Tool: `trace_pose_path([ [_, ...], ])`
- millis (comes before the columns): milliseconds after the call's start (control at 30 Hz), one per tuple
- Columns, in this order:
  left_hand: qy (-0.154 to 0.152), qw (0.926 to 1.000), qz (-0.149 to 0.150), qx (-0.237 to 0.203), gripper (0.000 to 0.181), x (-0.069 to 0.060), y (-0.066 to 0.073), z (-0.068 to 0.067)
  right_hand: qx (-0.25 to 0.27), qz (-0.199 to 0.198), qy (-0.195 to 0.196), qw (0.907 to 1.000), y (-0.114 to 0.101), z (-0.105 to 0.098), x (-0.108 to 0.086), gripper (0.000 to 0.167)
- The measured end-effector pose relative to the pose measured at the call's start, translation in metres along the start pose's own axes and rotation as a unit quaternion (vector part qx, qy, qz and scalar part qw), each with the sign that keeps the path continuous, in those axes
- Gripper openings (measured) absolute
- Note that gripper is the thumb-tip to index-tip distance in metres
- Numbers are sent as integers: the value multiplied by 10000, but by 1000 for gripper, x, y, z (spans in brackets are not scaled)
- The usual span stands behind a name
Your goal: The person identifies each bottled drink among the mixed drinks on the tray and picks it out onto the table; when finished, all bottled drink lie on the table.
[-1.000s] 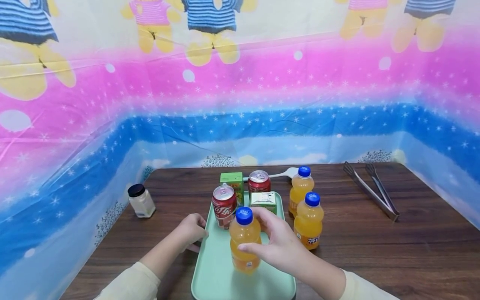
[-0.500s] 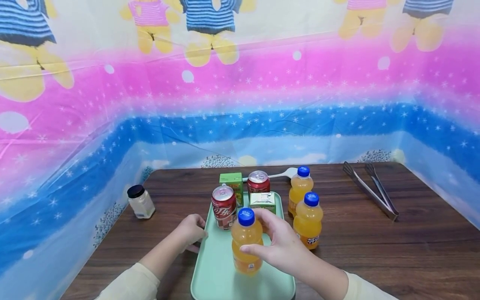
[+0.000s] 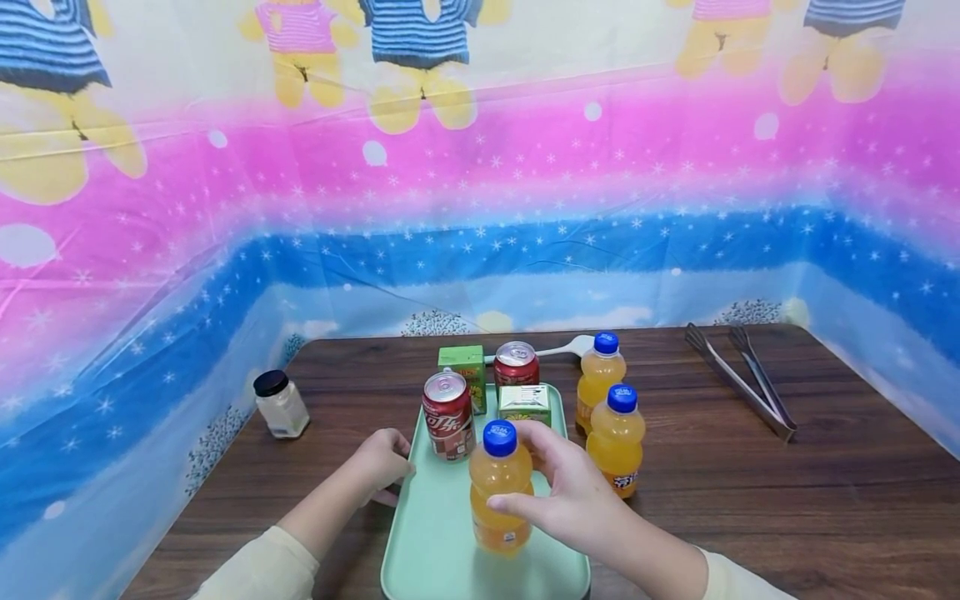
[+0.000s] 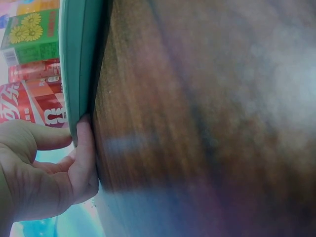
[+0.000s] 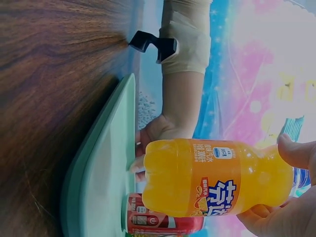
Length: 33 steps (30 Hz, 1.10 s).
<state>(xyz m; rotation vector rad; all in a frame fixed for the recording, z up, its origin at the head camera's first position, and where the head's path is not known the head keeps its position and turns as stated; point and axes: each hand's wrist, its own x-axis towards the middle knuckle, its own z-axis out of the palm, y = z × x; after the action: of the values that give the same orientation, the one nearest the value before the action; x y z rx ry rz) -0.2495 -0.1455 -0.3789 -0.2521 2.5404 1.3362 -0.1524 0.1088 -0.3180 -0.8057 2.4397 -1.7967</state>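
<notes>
My right hand grips a bottle of orange soda with a blue cap, thumb on its near side. The bottle is upright over the near half of a mint-green tray; in the right wrist view a gap shows between the bottle's base and the tray. On the tray's left rim, my left hand pinches the edge between thumb and fingers, as the left wrist view shows. Cola can stands on the tray by that hand, and a green-and-white drink carton is beyond the bottle.
Another red can and a green carton stand at the tray's far end. Two more orange soda bottles are right of the tray. A white spoon-like utensil, metal tongs and a black-lidded jar lie around the table.
My right hand has shifted the bottle a little to the right and toward me over the tray. The left hand keeps its hold on the rim.
</notes>
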Motion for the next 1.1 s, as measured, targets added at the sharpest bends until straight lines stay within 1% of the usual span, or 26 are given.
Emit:
trace_pose_path([
  [233, -28, 10000, 59, 32, 20, -2, 0, 0, 41, 170, -10, 9998, 0, -3, -3, 56],
  [533, 8, 10000, 72, 3, 19, 0, 0, 0, 119, 108, -51, 9999, -1, -6, -7, 55],
  [767, 21, 10000, 50, 23, 19, 0, -1, 0, 160, 153, -41, 9997, -1, -8, -9, 54],
  [1100, 29, 10000, 60, 35, 18, 0, -1, 0, 221, 148, 49, 9996, -2, -12, -14, 55],
])
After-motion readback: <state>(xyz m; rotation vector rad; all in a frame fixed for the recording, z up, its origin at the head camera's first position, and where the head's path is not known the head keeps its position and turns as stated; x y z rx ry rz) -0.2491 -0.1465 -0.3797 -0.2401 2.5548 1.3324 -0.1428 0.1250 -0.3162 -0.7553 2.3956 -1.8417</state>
